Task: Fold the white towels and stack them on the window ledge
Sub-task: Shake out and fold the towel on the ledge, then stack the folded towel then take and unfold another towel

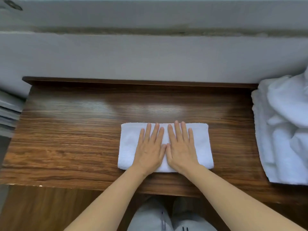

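A folded white towel [129, 147] lies flat on the wooden table [66, 139], right of centre and close to the front edge. My left hand [150, 149] and my right hand [180, 147] rest palm down on it, side by side with thumbs touching and fingers spread. Neither hand grips anything. A heap of loose white towels [283, 130] sits at the table's right end. The grey window ledge [150, 55] runs along behind the table.
A raised wooden lip [133, 81] borders the table's back edge. Folded grey-white cloth or paper [10, 110] shows at the far left edge. Below the table I see wooden floor and my grey-trousered legs [158, 217].
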`<state>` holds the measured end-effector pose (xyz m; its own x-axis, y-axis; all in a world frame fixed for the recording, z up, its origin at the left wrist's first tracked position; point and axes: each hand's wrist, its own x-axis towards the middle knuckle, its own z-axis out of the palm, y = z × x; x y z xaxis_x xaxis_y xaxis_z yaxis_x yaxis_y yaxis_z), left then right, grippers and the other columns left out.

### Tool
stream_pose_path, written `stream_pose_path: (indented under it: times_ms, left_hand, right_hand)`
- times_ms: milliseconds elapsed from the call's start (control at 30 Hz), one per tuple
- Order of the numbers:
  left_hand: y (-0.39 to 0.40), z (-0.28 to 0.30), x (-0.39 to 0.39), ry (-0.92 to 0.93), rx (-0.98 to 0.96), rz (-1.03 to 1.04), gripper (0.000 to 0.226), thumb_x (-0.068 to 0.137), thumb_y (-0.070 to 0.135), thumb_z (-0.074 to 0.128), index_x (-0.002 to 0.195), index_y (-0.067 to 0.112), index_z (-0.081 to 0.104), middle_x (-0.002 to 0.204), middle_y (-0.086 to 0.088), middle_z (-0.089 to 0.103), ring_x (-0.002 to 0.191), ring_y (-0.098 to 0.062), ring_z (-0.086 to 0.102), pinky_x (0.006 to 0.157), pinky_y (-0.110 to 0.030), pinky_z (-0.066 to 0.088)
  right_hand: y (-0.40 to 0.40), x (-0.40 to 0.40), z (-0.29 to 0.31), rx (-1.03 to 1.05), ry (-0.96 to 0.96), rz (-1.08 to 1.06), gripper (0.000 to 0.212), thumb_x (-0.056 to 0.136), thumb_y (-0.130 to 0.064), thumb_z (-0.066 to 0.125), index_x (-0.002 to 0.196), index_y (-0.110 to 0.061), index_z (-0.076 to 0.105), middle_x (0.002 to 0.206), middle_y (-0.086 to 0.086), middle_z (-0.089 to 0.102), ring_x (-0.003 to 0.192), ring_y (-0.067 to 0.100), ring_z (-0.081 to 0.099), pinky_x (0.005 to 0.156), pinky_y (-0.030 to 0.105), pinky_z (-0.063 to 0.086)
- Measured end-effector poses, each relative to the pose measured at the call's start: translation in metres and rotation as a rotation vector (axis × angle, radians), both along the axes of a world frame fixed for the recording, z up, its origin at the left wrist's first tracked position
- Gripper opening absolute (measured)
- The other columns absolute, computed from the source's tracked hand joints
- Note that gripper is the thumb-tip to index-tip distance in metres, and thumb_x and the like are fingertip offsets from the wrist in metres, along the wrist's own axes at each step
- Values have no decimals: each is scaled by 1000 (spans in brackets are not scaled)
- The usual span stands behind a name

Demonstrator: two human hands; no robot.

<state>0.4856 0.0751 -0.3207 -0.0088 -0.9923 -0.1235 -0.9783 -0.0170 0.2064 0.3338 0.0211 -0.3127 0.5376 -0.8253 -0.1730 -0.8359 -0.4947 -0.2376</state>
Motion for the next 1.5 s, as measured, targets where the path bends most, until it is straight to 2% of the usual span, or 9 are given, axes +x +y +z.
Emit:
stream_pose_path:
  times_ms: [200,333,400,533,733,833,1033,1233,1500]
  left_hand:
    - [14,-5,40,-99,64,130,78,100,68,21,165,27,8,173,-5,2,160,-27,-5,128,-52,1]
    - [23,2,65,-105,119,322,78,102,65,13,165,21,-3,173,-4,-8,159,-26,-11,128,-51,-2]
    - [22,11,68,10,141,371,75,105,58,18,164,19,-5,173,-1,-10,159,-29,-10,129,-49,1]
    - [5,34,75,192,58,620,68,105,39,47,161,11,21,166,-13,23,152,-34,24,120,-52,23]
    - [-23,49,106,560,313,837,35,76,32,71,103,11,64,121,-14,69,106,-30,66,88,-46,56]
    - [-26,50,109,593,280,770,32,87,25,71,112,8,61,118,-11,66,106,-28,64,92,-44,55]
    - [-21,52,160,746,55,778,24,99,21,60,118,13,48,111,-4,57,103,-20,57,70,-28,44]
    - [-15,66,285,755,-67,862,41,96,22,67,131,11,49,125,-6,57,112,-24,59,93,-40,53]
    - [-26,69,445,660,-24,885,43,95,33,67,132,14,54,119,-3,62,110,-25,62,95,-44,54]
  right_hand:
    - [-11,-41,-6,-20,126,4,73,101,-61,20,167,-32,4,175,6,-2,161,29,-7,128,55,-2]
    - [-25,-62,4,-3,185,-119,72,103,-58,15,166,-29,-5,175,5,-8,161,24,-10,128,56,-4]
    - [-32,-63,13,10,173,-110,71,105,-54,23,166,-23,6,175,7,2,161,25,-4,128,55,3]
    - [-62,-60,35,58,99,-234,61,97,-52,52,145,-15,48,151,13,44,140,39,34,110,51,37]
    - [-116,-54,64,467,163,-230,69,82,-40,79,139,-8,58,133,12,62,119,33,59,87,37,49]
    - [-119,-48,65,466,201,-189,67,82,-41,79,138,-8,61,129,9,65,115,31,63,89,39,52]
    - [-101,-5,71,382,-213,-266,24,88,-32,76,98,-16,62,96,1,64,82,14,60,59,30,42]
    - [-91,119,63,495,-467,-447,18,81,-16,75,98,-18,71,98,3,74,94,24,72,84,43,62]
    - [-90,289,54,644,-661,-776,19,86,-18,81,99,-7,73,102,9,75,90,24,73,81,34,58]
